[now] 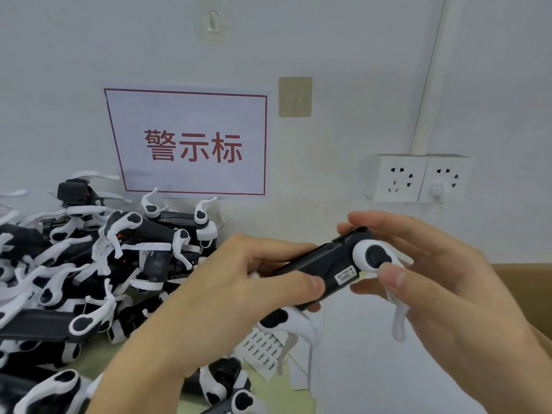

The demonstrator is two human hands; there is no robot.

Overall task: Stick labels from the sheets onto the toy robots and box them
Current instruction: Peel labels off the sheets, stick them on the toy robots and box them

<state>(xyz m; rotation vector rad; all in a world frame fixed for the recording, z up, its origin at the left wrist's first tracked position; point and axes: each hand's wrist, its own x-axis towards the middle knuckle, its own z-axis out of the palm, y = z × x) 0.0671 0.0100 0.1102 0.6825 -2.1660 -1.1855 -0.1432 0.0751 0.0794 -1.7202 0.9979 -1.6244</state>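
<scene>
I hold one black toy robot [322, 267] with white legs up in front of the wall. My left hand [227, 294] grips its body from the left, thumb across the side. My right hand [442, 279] holds the right end, thumb on the white hip joint [370, 256] and fingers curled behind. A small white label [346, 274] sits on the robot's black side, next to my right thumb. A label sheet [263, 351] with rows of small stickers lies on the table below the robot, partly hidden by my hands.
A large heap of black-and-white toy robots [89, 264] fills the table's left side. Two more robots [227, 383] lie near the bottom edge. A brown cardboard box [525, 291] stands at the right. On the wall are a red-framed sign [191, 144] and sockets [418, 179].
</scene>
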